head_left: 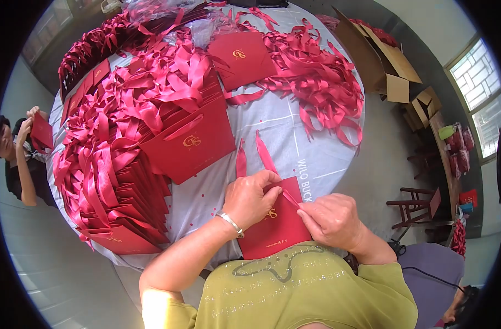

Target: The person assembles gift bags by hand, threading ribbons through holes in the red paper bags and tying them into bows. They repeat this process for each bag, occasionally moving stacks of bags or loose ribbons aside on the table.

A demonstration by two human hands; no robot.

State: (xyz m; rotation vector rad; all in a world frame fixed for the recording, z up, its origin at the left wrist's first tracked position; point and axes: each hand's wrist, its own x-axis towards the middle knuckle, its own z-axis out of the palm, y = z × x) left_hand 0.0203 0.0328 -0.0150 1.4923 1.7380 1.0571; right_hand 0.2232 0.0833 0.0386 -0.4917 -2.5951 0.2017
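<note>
From afar, I am pinching a pink ribbon (290, 198) in my right hand's (332, 220) grip while my left hand (246, 202), its grip unclear to me, is apparently steadying the red bag (273, 237) at the worktop's (323, 160) near edge.

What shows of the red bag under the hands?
The bag looks like red paper, with a gold emblem, partly covered by the left hand, and small lettering below. It appears flat, front up, near the edge of the table, beside the green shirt. The right hand pinches a pink ribbon across its upper part.
</note>
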